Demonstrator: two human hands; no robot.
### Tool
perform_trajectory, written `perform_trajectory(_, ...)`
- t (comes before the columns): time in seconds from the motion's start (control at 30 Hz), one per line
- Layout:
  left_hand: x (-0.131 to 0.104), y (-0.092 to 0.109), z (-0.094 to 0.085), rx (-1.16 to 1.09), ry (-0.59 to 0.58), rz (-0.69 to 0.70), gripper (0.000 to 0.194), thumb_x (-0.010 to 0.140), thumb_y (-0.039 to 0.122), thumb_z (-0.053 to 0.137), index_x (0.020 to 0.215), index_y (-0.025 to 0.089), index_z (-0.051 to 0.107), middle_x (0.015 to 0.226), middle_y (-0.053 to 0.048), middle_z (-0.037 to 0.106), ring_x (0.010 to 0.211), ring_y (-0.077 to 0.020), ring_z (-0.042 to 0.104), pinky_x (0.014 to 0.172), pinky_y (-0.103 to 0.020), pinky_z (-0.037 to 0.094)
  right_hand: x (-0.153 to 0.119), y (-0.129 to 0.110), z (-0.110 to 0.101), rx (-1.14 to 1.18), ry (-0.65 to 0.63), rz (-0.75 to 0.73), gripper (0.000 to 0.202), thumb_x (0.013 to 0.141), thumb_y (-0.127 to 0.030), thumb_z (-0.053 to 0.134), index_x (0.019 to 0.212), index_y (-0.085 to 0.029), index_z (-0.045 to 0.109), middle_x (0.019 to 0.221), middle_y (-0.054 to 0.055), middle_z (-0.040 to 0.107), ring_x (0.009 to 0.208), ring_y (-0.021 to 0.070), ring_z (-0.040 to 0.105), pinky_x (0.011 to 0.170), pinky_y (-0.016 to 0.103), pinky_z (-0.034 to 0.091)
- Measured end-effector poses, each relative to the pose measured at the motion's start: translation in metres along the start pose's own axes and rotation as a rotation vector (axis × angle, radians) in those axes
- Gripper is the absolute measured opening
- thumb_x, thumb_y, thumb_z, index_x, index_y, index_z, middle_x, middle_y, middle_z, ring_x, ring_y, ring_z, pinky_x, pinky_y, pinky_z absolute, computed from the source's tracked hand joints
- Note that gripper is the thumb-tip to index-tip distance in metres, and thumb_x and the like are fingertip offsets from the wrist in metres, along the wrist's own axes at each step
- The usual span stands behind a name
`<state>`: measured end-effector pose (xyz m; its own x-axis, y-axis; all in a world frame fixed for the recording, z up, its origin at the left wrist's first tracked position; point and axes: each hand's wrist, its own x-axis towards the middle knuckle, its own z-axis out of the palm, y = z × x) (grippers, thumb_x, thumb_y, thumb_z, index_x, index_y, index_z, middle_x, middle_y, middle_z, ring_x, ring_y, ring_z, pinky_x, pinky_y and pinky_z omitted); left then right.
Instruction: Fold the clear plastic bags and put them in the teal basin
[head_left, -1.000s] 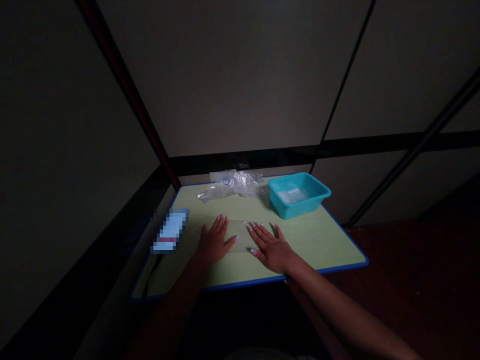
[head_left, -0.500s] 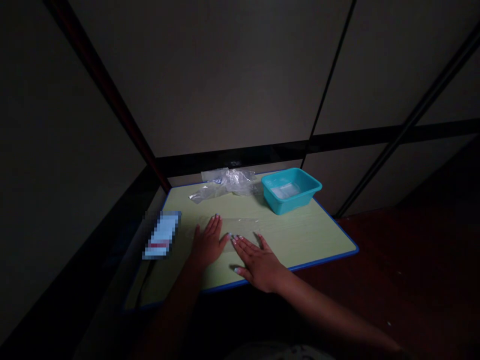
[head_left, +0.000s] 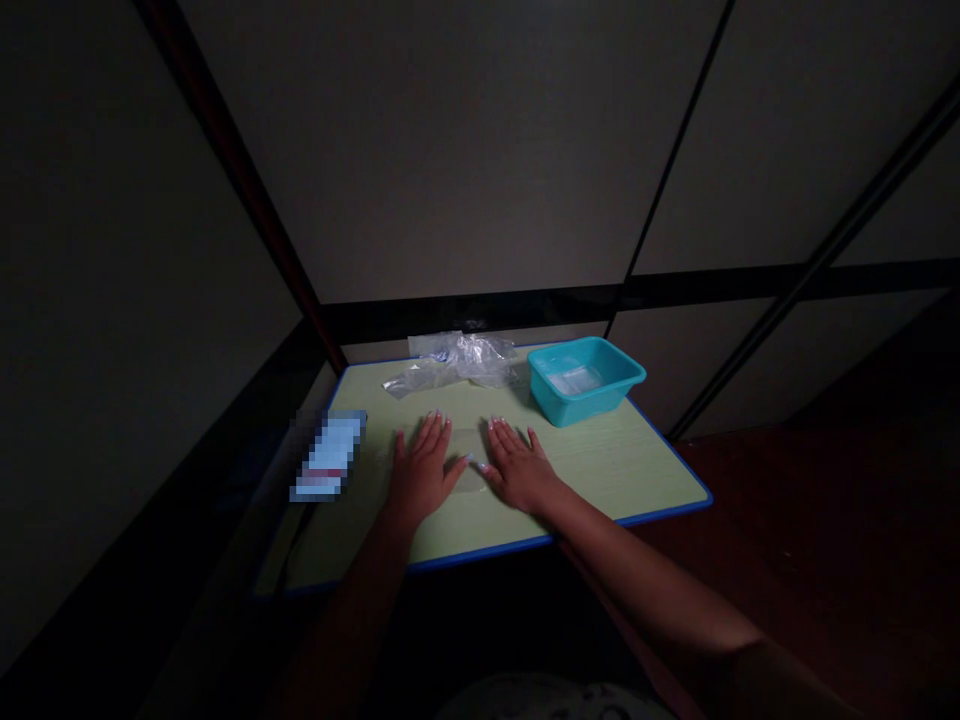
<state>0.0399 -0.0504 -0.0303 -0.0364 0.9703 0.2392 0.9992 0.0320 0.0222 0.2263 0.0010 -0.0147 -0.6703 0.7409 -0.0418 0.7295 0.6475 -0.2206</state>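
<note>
Both hands' fingers (head_left: 433,432) flat on clear plastic (head_left: 469,476).

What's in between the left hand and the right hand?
A flat, see-through plastic sheet lies between the left hand and right hand; the head view shows it.

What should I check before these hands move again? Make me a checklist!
1. Left hand open, palm down: ok.
2. Right hand open, palm down: ok.
3. Clear plastic sheet flat all over: cannot tell, the hands cover part of it.
4. Blue-green basin upright on the table, apart from both hands: ok.
5. Crumpled clear plastic at the far edge, apart from both hands: ok.
6. What's inside the basin: cannot tell, just something pale and see-through.
</note>
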Motion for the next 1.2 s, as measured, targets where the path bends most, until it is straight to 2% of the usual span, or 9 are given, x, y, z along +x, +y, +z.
perform_trajectory(0.1, -0.004, -0.003, 0.005, -0.011, -0.099, -0.011, 0.061, 0.093, 0.050, 0.034, 0.147, 0.022, 0.028, 0.154, -0.008, 0.026, 0.143, -0.0261, 0.019, 0.113, -0.057, 0.014, 0.014, 0.005, 0.008, -0.028, -0.025, 0.033, 0.069, 0.095, -0.050, 0.022, 0.151, -0.013, 0.007, 0.156, 0.011, 0.004, 0.144, 0.0237, 0.003, 0.112, 0.057, 0.002)
perform_trajectory(0.23, -0.005, -0.006, 0.010, -0.019, -0.182, -0.037, 0.064, 0.093, 0.054, 0.031, 0.148, 0.021, 0.025, 0.154, -0.009, 0.023, 0.143, -0.0259, 0.019, 0.112, -0.057, 0.019, 0.014, 0.010, 0.014, -0.020, -0.014, 0.019, 0.067, 0.095, -0.052, 0.016, 0.151, -0.015, 0.007, 0.156, 0.008, 0.005, 0.144, 0.0218, 0.005, 0.111, 0.058, 0.002)
perform_trajectory(0.43, -0.004, -0.009, 0.007, -0.034, -0.208, -0.063, 0.061, 0.094, 0.053, 0.027, 0.148, 0.024, 0.024, 0.155, -0.007, 0.022, 0.143, -0.0252, 0.018, 0.110, -0.057, 0.022, 0.008, 0.015, 0.010, -0.036, -0.026, -0.009, 0.066, 0.095, -0.051, 0.018, 0.151, -0.018, 0.008, 0.156, 0.008, 0.008, 0.144, 0.0231, 0.008, 0.111, 0.058, 0.007)
perform_trajectory(0.67, -0.014, -0.019, 0.004, -0.021, -0.218, -0.159, 0.063, 0.094, 0.053, 0.026, 0.148, 0.023, 0.023, 0.156, -0.009, 0.018, 0.144, -0.0258, 0.015, 0.109, -0.058, 0.021, -0.002, 0.034, 0.009, -0.072, -0.011, -0.027, 0.065, 0.095, -0.051, 0.020, 0.151, -0.021, 0.008, 0.156, 0.008, 0.010, 0.144, 0.0236, 0.010, 0.111, 0.057, 0.010)
perform_trajectory(0.83, -0.018, -0.022, 0.001, -0.011, -0.218, -0.175, 0.065, 0.094, 0.051, 0.029, 0.148, 0.015, 0.023, 0.155, -0.014, 0.019, 0.144, -0.0258, 0.016, 0.110, -0.055, 0.022, -0.006, 0.041, 0.009, -0.094, -0.008, -0.022, 0.064, 0.095, -0.049, 0.022, 0.151, -0.021, 0.008, 0.156, 0.007, 0.011, 0.144, 0.0227, 0.010, 0.111, 0.056, 0.010)
perform_trajectory(0.97, -0.027, -0.023, -0.009, -0.030, -0.175, -0.199, 0.062, 0.095, 0.043, 0.032, 0.146, 0.009, 0.025, 0.154, -0.018, 0.019, 0.144, -0.0270, 0.015, 0.110, -0.057, 0.023, -0.008, 0.046, 0.008, -0.095, -0.009, -0.037, 0.063, 0.096, -0.047, 0.023, 0.151, -0.022, 0.008, 0.156, 0.008, 0.011, 0.144, 0.0230, 0.009, 0.111, 0.057, 0.006)
perform_trajectory(1.07, -0.042, -0.023, -0.022, -0.115, -0.135, -0.065, 0.058, 0.093, 0.041, 0.039, 0.145, 0.016, 0.031, 0.154, -0.015, 0.023, 0.143, -0.0269, 0.018, 0.110, -0.055, 0.023, -0.013, 0.048, 0.005, -0.089, 0.046, -0.105, 0.063, 0.096, -0.044, 0.028, 0.151, -0.023, 0.006, 0.156, 0.008, 0.009, 0.143, 0.0246, 0.009, 0.109, 0.061, -0.001)
perform_trajectory(1.13, -0.055, -0.022, -0.030, -0.222, -0.169, 0.101, 0.049, 0.092, 0.040, 0.044, 0.139, 0.025, 0.044, 0.152, -0.008, 0.032, 0.141, -0.0237, 0.025, 0.112, -0.049, 0.024, -0.021, 0.047, 0.002, -0.076, 0.120, -0.165, 0.066, 0.095, -0.044, 0.032, 0.151, -0.023, 0.004, 0.156, 0.009, 0.007, 0.143, 0.0255, 0.010, 0.109, 0.061, -0.005)
perform_trajectory(1.2, -0.068, -0.023, -0.035, -0.304, -0.204, 0.187, 0.039, 0.092, 0.039, 0.045, 0.129, 0.032, 0.055, 0.147, -0.003, 0.041, 0.139, -0.0215, 0.030, 0.113, -0.048, 0.023, -0.031, 0.044, 0.000, -0.045, 0.152, -0.222, 0.066, 0.095, -0.044, 0.035, 0.151, -0.025, 0.005, 0.156, 0.008, 0.008, 0.143, 0.0260, 0.011, 0.109, 0.060, -0.005)
